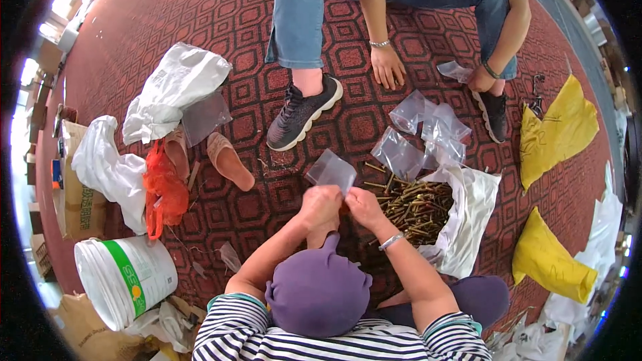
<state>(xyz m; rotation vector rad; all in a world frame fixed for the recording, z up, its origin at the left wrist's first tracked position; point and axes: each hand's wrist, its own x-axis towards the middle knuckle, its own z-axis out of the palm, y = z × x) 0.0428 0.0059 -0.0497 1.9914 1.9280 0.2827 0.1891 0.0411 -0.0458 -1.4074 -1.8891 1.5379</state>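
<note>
Both my hands hold one small clear plastic bag [330,168] in front of me, just above the patterned red carpet. My left hand [319,206] is closed on its lower left part. My right hand [366,208], with a bracelet at the wrist, pinches its lower right corner. The bag looks flat, with nothing visible inside. Right beside my right hand lies a heap of long brass-coloured bolts or screws [418,210], spilling from an opened white sack [476,210]. Several more clear plastic bags [400,152] lie just beyond the heap.
A person sits opposite, one hand [388,68] on the carpet, the other by a clear bag [455,71]. Slippers [229,162], a red net bag [165,190], white sacks [175,90] and a white bucket [126,281] are left. Yellow sacks [558,130] lie right.
</note>
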